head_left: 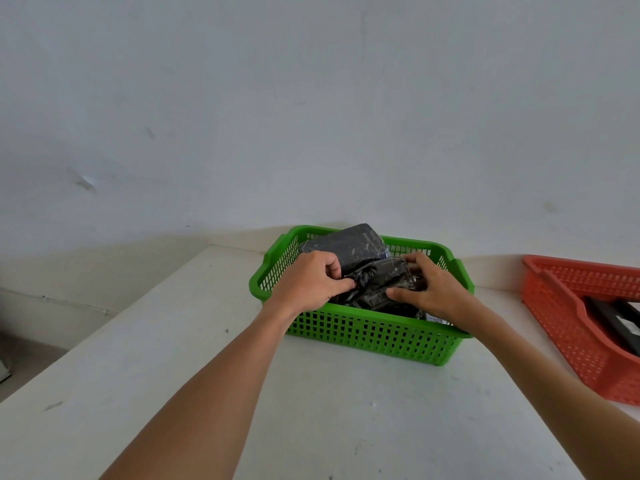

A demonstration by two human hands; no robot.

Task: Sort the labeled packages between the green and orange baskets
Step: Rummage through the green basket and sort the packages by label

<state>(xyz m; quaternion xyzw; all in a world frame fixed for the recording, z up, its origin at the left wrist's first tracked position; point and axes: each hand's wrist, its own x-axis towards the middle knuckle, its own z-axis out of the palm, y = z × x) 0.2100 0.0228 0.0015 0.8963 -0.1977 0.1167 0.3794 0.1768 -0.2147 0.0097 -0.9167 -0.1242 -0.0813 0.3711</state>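
free: bare table left of green basket | blocked: orange basket right, wall behind

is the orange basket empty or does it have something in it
Not empty: the orange basket holds at least one dark package with a pale label, cut off by the frame edge.

A flat, pale grey-white table with a scuffed, speckled top carried everything, its far edge running close to a plain pale wall and its left edge slanting away toward the far corner. Directly on it, toward the far side and near the middle, stood a bright green rectangular plastic basket with lattice walls. Well apart to the right, also on the tabletop, sat an orange-red rectangular plastic basket of the same lattice kind, cut off by the right edge of view. The near stretch of the surface showed only small dark marks.
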